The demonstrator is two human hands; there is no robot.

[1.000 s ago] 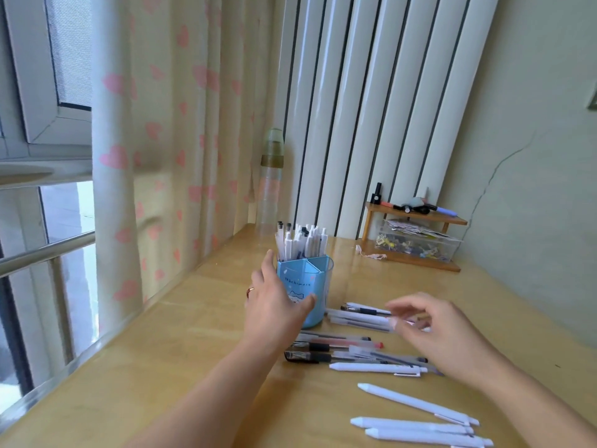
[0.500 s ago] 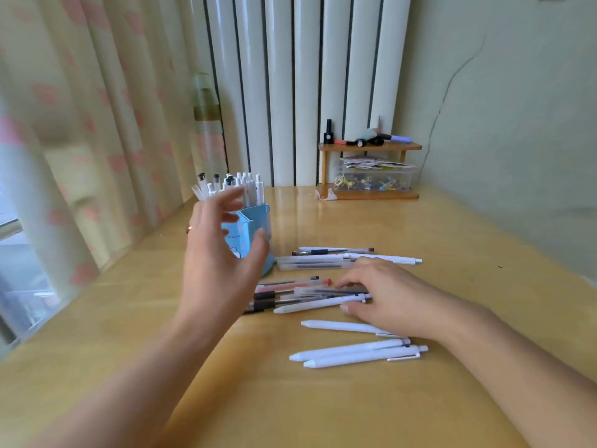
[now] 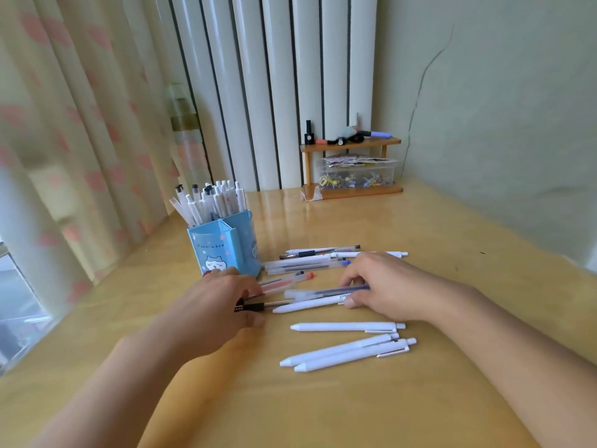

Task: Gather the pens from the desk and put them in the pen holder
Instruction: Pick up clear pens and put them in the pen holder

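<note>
Blue pen holder (image 3: 224,245), left of frame centre: one compartment already packed with pens. Loose pens (image 3: 323,300) across mid-desk (image 3: 452,247): over a dozen left. Left hand (image 3: 214,300) and right hand (image 3: 384,287) pinch opposite ends of the middle cluster. Judged roughly half done.

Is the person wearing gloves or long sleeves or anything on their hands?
No gloves, and no sleeves in view: both forearms are bare. The left hand shows a thin reddish band, probably a ring, at its far edge. The right hand wears nothing I can see.
</note>
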